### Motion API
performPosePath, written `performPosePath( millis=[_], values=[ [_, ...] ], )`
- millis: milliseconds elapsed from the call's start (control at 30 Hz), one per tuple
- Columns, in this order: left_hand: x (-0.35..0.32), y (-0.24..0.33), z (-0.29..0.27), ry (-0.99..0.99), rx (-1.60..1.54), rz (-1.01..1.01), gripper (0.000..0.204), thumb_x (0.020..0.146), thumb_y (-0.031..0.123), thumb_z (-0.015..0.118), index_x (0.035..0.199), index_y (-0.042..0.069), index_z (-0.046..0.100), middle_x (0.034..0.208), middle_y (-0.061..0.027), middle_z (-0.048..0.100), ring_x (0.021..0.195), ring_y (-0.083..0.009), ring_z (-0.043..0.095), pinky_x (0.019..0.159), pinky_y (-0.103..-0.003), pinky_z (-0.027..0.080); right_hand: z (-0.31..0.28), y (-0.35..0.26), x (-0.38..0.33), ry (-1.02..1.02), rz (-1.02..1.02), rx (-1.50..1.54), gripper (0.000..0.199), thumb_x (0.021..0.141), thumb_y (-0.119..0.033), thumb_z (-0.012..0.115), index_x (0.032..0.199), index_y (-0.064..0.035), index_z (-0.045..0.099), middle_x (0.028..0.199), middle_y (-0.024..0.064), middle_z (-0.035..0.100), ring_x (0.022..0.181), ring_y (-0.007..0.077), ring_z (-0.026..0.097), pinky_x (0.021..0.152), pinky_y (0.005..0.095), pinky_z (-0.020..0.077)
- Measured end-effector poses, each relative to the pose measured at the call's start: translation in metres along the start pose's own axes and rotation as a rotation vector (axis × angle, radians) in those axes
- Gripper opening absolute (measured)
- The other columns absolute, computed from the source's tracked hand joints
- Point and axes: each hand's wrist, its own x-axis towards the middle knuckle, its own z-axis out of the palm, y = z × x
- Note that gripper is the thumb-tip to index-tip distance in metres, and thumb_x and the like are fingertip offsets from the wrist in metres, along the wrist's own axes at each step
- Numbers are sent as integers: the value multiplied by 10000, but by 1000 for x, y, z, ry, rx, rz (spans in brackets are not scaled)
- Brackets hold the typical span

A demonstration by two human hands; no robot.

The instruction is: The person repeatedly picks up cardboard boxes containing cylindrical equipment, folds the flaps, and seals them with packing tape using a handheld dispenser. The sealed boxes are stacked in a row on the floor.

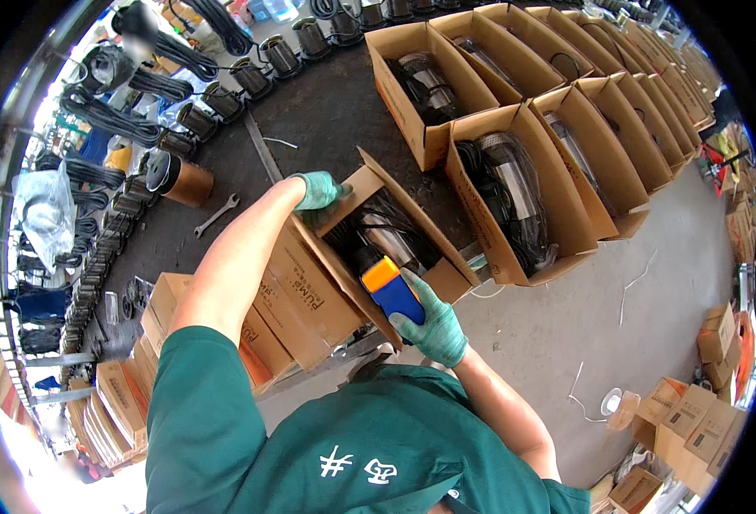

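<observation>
Firstly, at the left of the dark bench [335,111], a copper-coloured can [191,183] lies near a spanner [216,216], both apart from the work. Next come printed cartons [305,287], ranged alongside the open carton [457,279]. At the far left corner of the open carton is the left hand [316,190], gloved in green, fingers bent at the rim; whether they pinch the cardboard cannot be told. Inside lie a steel cylinder [395,244] and black cable [390,209]. Over the near side of the open carton is the blue block [397,298], orange at one end, pinched between thumb and fingers of the right hand [436,327], likewise gloved. Good handling here, in our judgement, calls for the left hand to steady the rim, and for the right hand to keep a firm grip and guide the block without snagging the cable or knocking the cylinder. Farther right stand filled cartons [562,201], set close together
</observation>
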Motion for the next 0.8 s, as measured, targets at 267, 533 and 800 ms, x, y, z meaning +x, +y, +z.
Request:
performPosePath(
  millis=[267,533,800],
  values=[
    [16,-11,8,-111,-131,-136,704,1068,595,471,982,-53,732,848,-231,738,771,-380,760,683,-570,624,10,-4,0,1,12,-48,814,926,-225,784,1623,-154,371,1244,259,717,1146,391,730,999,468,584],
    [-21,46,6,-13,-271,-74,1144,921,923,238,1307,-70,656,1193,-241,735,1154,-387,706,1041,-635,503,8,-4,3,14,33,-65,803,940,-277,787,1626,-153,388,1247,238,717,1144,295,723,997,418,564],
    [35,-23,21,273,248,66,736,930,668,669,1291,29,725,1208,-219,745,1059,-385,728,933,-492,570,5,-6,-6,-67,-122,-153,851,890,-163,843,1614,-119,399,1266,207,701,1128,250,707,992,396,560]
  ],
)
